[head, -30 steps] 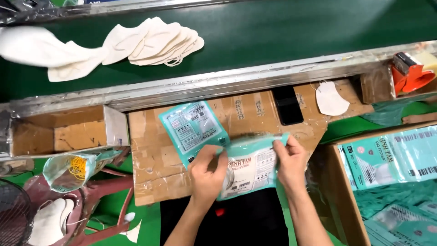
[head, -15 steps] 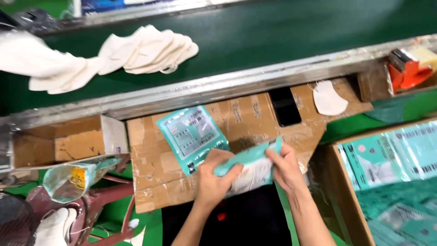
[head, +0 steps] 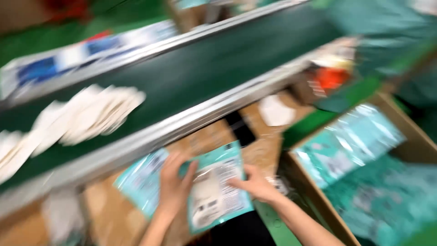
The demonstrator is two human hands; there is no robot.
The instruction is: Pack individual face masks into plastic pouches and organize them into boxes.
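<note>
Right now our left hand (head: 174,184) lies spread flat on the teal pouch (head: 217,189), and our right hand (head: 255,184) pinches its edge at 3 o'clock, though blur makes that grip uncertain. It rests on the cardboard-covered counter (head: 214,136), overlapping a second pouch (head: 139,180) at 9 o'clock. We judge the slick film could slide off. Room is tight: the carton (head: 314,200) of pouches stands close at 3 o'clock, the conveyor belt (head: 205,73) rail at 12.
</note>
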